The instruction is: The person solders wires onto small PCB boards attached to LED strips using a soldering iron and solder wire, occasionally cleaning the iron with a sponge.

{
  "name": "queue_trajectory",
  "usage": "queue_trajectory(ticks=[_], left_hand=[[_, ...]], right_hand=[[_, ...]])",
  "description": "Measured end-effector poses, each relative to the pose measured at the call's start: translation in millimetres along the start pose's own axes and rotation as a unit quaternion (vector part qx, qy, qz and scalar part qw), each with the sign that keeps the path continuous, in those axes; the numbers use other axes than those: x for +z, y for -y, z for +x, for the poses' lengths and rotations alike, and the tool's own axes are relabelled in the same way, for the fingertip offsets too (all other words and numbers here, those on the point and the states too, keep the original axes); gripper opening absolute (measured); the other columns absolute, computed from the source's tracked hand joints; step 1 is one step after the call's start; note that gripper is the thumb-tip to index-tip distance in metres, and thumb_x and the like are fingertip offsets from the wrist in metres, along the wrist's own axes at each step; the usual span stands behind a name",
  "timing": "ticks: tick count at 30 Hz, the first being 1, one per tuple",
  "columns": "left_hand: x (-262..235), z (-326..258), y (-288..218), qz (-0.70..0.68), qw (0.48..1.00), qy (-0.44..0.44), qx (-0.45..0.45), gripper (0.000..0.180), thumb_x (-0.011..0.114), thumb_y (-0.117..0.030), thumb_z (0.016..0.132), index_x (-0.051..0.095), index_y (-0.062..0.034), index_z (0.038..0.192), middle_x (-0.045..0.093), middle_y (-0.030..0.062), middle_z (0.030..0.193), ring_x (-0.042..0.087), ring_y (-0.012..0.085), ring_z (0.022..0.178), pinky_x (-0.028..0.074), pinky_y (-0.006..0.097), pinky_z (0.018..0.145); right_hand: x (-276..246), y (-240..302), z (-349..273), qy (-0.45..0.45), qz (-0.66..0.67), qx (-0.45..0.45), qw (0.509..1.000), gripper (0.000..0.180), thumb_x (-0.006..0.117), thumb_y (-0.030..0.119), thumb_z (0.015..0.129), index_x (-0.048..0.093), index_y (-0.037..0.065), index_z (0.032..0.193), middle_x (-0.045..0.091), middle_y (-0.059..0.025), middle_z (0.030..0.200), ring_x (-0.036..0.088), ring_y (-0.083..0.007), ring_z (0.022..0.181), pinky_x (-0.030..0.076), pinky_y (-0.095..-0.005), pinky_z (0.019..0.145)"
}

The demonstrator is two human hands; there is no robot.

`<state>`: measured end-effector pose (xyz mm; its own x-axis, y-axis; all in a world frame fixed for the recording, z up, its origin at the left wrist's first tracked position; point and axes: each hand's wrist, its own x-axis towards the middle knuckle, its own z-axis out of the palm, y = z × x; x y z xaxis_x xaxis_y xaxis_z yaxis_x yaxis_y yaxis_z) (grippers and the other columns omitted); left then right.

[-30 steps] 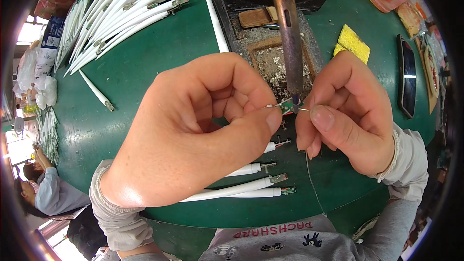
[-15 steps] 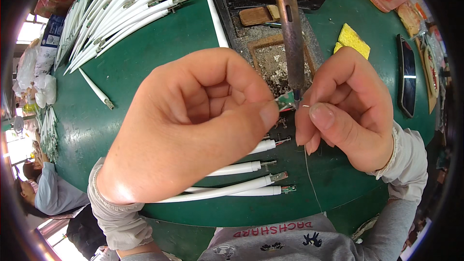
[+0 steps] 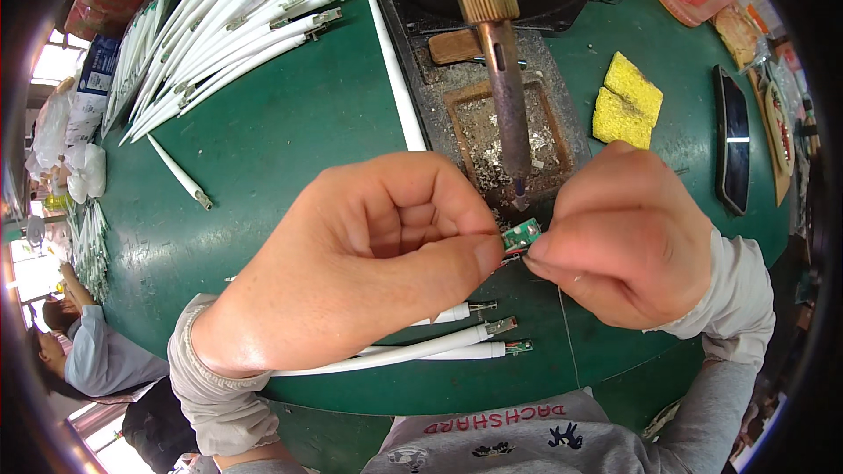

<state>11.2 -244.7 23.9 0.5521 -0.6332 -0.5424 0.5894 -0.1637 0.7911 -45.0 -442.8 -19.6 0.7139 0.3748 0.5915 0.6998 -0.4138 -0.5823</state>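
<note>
A round green table fills the view, with another person's sleeve at its lower left edge. At the middle, the left hand is curled closed, its thumb and forefinger pinching a small green circuit board. The right hand meets it from the other side, fingers closed on the board's edge and on a thin wire that hangs down from it. The board sits just below the tip of a fixed soldering iron. Under the left hand lie a few white cables. Farther out are a yellow sponge, a black phone and a heap of white cables at the upper left.
</note>
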Motion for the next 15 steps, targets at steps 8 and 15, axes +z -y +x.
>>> queue_trajectory(ticks=[8, 15], left_hand=[[1.4, -1.5, 1.0, 0.007, 0.999, 0.027, -0.019, 0.009, 0.056, 0.002, 0.08, 0.052, 0.0025, 0.088, 0.054, 0.0057, 0.065, 0.045, 0.0065, 0.049, 0.031, 0.018, 0.041], [-0.1, -1.1, 2.6, -0.015, 0.999, 0.052, 0.008, 0.015, 0.059, -0.001, 0.081, 0.051, 0.002, 0.093, 0.055, 0.0059, 0.071, 0.048, 0.0069, 0.054, 0.034, 0.018, 0.043]], right_hand=[[11.7, -8.1, -1.9, -0.084, -0.096, -0.168, 0.978, 0.026, 0.068, 0.008, 0.05, 0.059, 0.004, 0.074, 0.051, -0.0067, 0.074, 0.048, -0.0178, 0.053, 0.037, -0.0262, 0.044], [9.6, -7.5, -1.8, -0.066, -0.127, -0.162, 0.976, 0.03, 0.067, 0.01, 0.049, 0.057, 0.004, 0.077, 0.05, -0.0065, 0.073, 0.047, -0.0177, 0.053, 0.037, -0.0266, 0.044]])
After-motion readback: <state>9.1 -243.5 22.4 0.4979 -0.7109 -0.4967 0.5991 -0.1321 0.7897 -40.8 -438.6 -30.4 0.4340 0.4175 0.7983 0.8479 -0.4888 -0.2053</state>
